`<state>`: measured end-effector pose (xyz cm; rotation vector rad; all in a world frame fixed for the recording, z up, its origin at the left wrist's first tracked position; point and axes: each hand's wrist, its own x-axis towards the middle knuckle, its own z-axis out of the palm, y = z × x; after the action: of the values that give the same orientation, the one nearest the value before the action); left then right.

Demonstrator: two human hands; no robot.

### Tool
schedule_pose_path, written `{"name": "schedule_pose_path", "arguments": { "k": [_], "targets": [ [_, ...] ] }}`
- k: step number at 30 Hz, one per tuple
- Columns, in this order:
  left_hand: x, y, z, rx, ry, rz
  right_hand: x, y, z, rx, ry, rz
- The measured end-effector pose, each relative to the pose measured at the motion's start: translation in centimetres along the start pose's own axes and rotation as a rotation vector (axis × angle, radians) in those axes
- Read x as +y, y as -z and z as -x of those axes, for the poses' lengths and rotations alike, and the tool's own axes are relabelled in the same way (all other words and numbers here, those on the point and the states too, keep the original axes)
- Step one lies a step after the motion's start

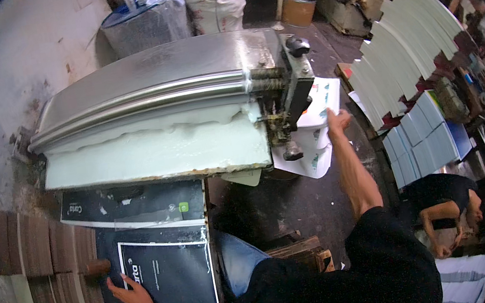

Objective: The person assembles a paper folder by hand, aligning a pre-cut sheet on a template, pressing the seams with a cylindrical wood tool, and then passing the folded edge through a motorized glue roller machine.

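My left hand (pixel 131 293) is open, its fingers apart, just above a black printed sheet (pixel 171 285) that covers the table. Close to its fingertips are a small brown rounded piece (pixel 98 268) and stacks of cut brown board (pixel 41 242). My right arm stretches forward past the end of a metal roller machine (pixel 162 63). There my right hand (pixel 338 122) is closed on the edge of a white printed sheet (pixel 326 95); more white sheets (pixel 312 160) hang or lie below it. Thick white glue (pixel 156 151) coats the machine's front face under the roller.
Tall stacks of pale sheets (pixel 404 45) and blue-white blocks (pixel 417 136) stand at the right. A co-worker (pixel 445 203) bends over white sheets (pixel 465 281) at lower right. A plastic-covered drum (pixel 144 26) and white sack (pixel 215 3) stand behind the machine. A wooden pallet (pixel 300 255) lies near my leg.
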<state>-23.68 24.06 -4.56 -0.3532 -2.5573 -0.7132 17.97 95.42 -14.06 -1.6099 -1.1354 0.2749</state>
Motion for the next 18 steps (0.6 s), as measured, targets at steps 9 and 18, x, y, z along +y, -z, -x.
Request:
{"name": "schedule_pose_path", "arguments": {
  "k": [9,18],
  "targets": [
    [0.5,0.7,0.0,0.114,0.011,0.132,-12.5,8.5,-15.8,-0.074,0.415,0.228],
    [8.1,5.7,-0.2,0.347,-0.147,0.428,-33.0,31.3,-18.7,0.003,0.526,0.154]
  ]
}}
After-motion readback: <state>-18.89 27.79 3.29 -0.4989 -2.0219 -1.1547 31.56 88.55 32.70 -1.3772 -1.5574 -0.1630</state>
